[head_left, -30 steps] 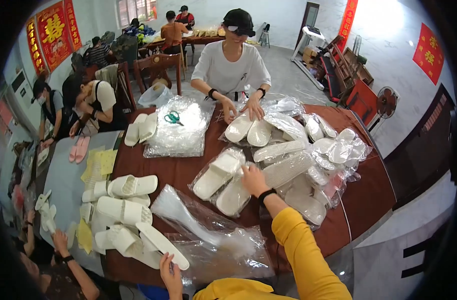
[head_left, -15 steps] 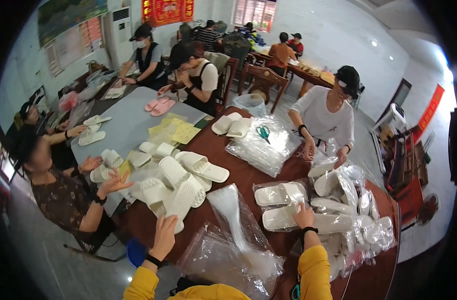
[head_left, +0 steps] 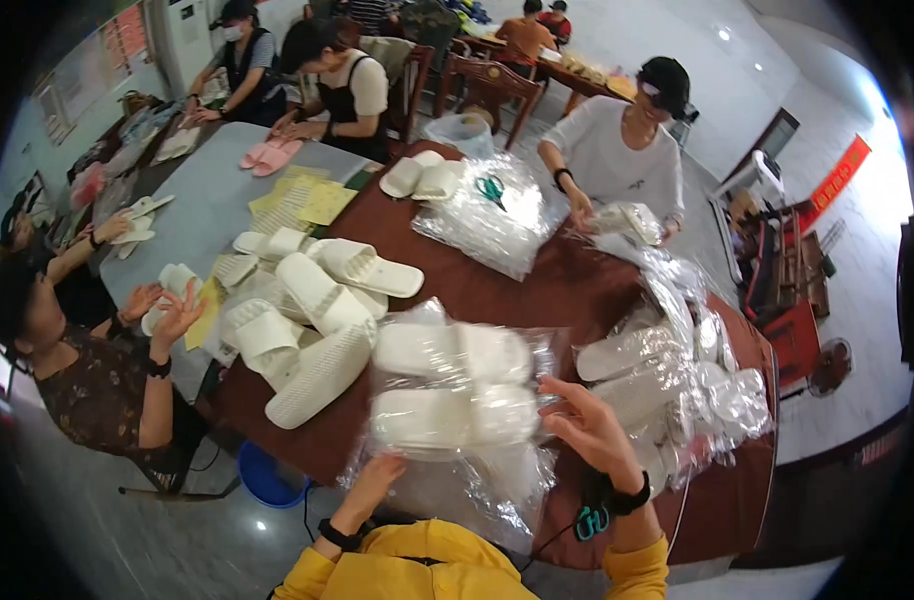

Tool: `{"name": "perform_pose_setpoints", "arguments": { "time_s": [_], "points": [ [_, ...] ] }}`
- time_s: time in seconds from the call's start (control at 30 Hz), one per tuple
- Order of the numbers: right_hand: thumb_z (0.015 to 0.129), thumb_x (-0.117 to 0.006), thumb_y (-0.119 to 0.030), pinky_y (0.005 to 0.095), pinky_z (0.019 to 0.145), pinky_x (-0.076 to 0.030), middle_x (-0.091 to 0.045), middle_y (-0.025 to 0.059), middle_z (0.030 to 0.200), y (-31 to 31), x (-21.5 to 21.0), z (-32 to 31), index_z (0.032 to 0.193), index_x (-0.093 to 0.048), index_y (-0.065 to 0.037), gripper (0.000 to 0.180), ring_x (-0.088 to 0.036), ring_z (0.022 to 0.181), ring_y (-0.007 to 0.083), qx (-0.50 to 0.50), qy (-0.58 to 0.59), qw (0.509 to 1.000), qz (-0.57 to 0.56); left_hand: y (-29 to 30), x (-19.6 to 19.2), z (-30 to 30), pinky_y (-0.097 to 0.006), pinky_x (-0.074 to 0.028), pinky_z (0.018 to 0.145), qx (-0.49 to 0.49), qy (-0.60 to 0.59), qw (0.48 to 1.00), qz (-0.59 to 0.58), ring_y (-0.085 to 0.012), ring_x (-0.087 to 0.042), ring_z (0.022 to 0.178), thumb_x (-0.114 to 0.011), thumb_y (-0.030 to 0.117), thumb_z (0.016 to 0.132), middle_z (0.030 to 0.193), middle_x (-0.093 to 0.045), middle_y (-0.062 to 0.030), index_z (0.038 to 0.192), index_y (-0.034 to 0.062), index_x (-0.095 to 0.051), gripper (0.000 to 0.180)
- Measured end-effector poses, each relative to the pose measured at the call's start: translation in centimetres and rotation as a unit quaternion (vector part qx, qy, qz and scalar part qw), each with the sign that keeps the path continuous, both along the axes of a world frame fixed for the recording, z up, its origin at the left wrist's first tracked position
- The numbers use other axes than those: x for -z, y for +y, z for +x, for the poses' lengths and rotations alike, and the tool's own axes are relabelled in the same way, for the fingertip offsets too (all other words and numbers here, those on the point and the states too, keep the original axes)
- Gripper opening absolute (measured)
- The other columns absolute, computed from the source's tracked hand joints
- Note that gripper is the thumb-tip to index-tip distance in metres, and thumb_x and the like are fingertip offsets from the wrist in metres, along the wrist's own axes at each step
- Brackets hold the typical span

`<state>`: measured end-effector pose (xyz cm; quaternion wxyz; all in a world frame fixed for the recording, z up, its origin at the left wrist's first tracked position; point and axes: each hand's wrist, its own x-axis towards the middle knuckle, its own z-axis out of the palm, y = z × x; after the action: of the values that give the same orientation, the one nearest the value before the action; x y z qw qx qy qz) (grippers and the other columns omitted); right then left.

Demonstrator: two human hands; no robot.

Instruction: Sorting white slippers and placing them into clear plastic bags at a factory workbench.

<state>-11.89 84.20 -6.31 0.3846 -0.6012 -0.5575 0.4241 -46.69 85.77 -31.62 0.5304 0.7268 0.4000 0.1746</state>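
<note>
Head view: around the bagged slipper pair (head_left: pixel 452 402) over the near brown table (head_left: pixel 587 300), loose slippers (head_left: pixel 317 295) crowd 10 o'clock, plastic bags (head_left: pixel 477 240) 12, wrapped slippers (head_left: pixel 642 395) 3; long axis 9-to-3, straps (head_left: pixel 504 415) toward 3, right hand (head_left: pixel 589 430) spread at 4, left hand (head_left: pixel 370 490) at 7, whether pinching I cannot tell.

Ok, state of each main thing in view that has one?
Centre slipper pair: bagged, seal unclear
Left slipper pile: unbagged
Right slipper pile: bagged
Pink slippers: unbagged
Clear bags: stacked, scissors on top
Left hand: grip unclear
Right hand: open
</note>
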Motion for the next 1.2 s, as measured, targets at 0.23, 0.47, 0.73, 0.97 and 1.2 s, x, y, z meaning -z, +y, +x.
{"name": "perform_pose_setpoints", "arguments": {
  "time_s": [0.23,0.47,0.73,0.97,1.2],
  "points": [
    [0.098,-0.062,-0.019,0.0286,0.094,-0.048,-0.064,0.0121,0.121,-6.3,15.7,3.4,0.134,-0.052,0.005,0.045,-0.060,0.112,0.0174,0.217,0.072,0.968,-0.099,-0.4,-3.6,1.3,-0.053,-0.038,0.111,-0.314,-0.401,0.716,-0.477,-0.0374,-0.047,0.131,-0.036,0.069,0.096,0.136,-0.048,-0.0259,0.146,0.0007,-0.029,0.085],
    [0.093,-0.068,-0.021,0.0293,0.075,-0.053,-0.068,0.0147,0.101,2.1,22.9,5.0,0.126,-0.052,0.006,0.045,-0.066,0.086,0.0168,0.320,0.117,0.928,-0.153,1.2,-0.6,1.9,-0.050,-0.042,0.108,-0.358,-0.389,0.690,-0.494,-0.0335,-0.050,0.124,-0.061,0.048,0.096,0.131,-0.051,-0.0213,0.140,0.0014,-0.036,0.069],
    [0.082,-0.071,-0.007,0.0360,0.065,-0.052,-0.066,0.0124,0.080,0.0,22.5,5.5,0.118,-0.053,0.002,0.041,-0.066,0.070,0.0255,0.217,-0.200,0.954,-0.045,4.2,-2.7,1.4,-0.040,-0.051,0.089,-0.460,-0.261,0.795,-0.296,-0.0241,-0.056,0.106,-0.062,0.041,0.097,0.122,-0.051,-0.0128,0.130,0.0045,-0.042,0.053],
    [0.088,-0.064,-0.001,0.0391,0.086,-0.053,-0.064,0.0187,0.112,8.9,8.5,0.3,0.125,-0.057,0.000,0.038,-0.066,0.098,0.0320,0.048,-0.180,0.974,0.127,9.5,-3.0,0.7,-0.023,-0.042,0.052,-0.471,-0.226,0.784,-0.334,-0.0112,-0.053,0.057,-0.064,0.030,0.096,0.077,-0.057,-0.0001,0.092,0.0069,-0.056,0.025],
    [0.079,-0.054,0.005,0.0505,0.111,-0.036,-0.051,0.0040,0.144,21.5,9.2,-10.2,0.139,-0.052,-0.017,0.064,-0.040,0.137,0.0297,-0.313,-0.453,0.803,0.228,10.8,-6.1,3.6,-0.026,-0.045,0.068,-0.301,-0.192,0.929,-0.100,-0.0131,-0.057,0.073,-0.059,0.010,0.093,0.078,-0.063,-0.0033,0.100,-0.0038,-0.066,0.016]
  ]
}}
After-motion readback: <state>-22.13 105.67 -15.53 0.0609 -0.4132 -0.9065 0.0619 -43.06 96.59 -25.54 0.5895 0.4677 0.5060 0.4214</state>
